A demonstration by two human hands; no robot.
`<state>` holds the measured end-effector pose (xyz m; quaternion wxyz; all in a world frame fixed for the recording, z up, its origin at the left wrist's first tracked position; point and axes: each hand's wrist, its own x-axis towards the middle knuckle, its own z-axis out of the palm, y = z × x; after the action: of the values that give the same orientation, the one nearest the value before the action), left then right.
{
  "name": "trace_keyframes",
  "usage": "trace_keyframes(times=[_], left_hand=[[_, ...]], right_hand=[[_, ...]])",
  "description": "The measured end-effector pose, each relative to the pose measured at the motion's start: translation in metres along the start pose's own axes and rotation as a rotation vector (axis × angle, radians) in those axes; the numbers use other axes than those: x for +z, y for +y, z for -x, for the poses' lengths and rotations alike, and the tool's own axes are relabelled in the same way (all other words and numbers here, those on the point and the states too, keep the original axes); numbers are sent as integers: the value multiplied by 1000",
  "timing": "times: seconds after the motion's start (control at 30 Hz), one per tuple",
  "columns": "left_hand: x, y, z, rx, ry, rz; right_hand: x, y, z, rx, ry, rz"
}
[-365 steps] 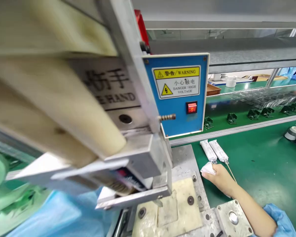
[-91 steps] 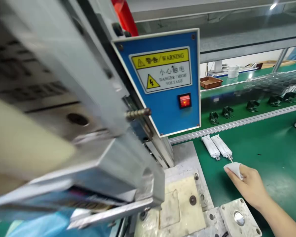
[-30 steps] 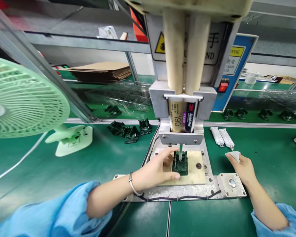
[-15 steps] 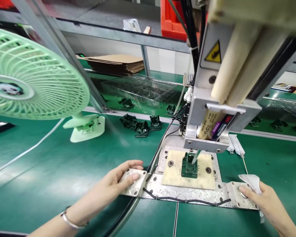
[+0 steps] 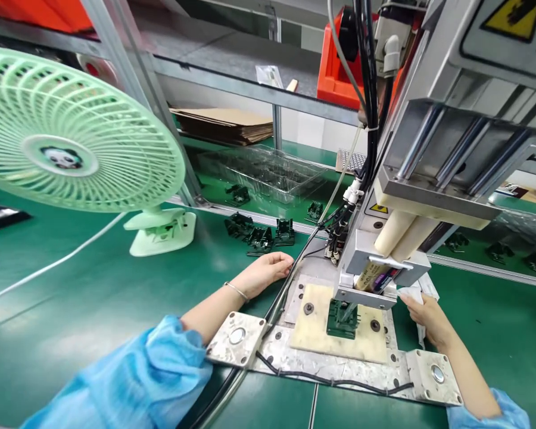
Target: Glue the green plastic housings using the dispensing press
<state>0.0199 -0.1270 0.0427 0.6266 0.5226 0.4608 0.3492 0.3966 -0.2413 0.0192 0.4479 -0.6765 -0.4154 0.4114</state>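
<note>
My left hand (image 5: 272, 274) reaches past the left button box (image 5: 236, 338) to the black cables beside the machine, fingers loosely bent, with nothing visible in them. At the machine's right side my right hand (image 5: 431, 319) pinches a crumpled white wipe (image 5: 413, 293). Between the hands, a dark green plastic part (image 5: 342, 322) sits on the cream fixture plate (image 5: 306, 333). Above that part is a double-barrel glue cartridge (image 5: 377, 279) in a metal bracket, its clear nozzle pointing down at the part. The right button box (image 5: 435, 375) lies next to my right forearm.
A light green fan (image 5: 80, 137) stands at left. Several dark green parts (image 5: 259, 238) lie behind my left hand. A clear tray (image 5: 272, 173), stacked cardboard (image 5: 226, 125) and an orange bin (image 5: 339, 65) are at the back. Black cables (image 5: 279, 307) run along the machine's left side.
Both hands have left the button boxes and moved forward, the right still with the wipe. The machine's cream pusher plate has come down closer to the cartridge bracket. The view has shifted.
</note>
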Motion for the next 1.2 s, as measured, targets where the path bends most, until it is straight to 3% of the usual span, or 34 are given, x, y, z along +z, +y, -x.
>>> trace_keyframes(times=[0.17, 0.67, 1.2], left_hand=[[-3, -12, -2, 3, 43, -8], [0, -9, -2, -26, 75, -36], [1, -7, -2, -21, 73, -33]], right_hand=[[-1, 10, 3, -18, 33, 32], [-5, 14, -2, -102, 51, 184], [-7, 16, -5, -135, 57, 195]])
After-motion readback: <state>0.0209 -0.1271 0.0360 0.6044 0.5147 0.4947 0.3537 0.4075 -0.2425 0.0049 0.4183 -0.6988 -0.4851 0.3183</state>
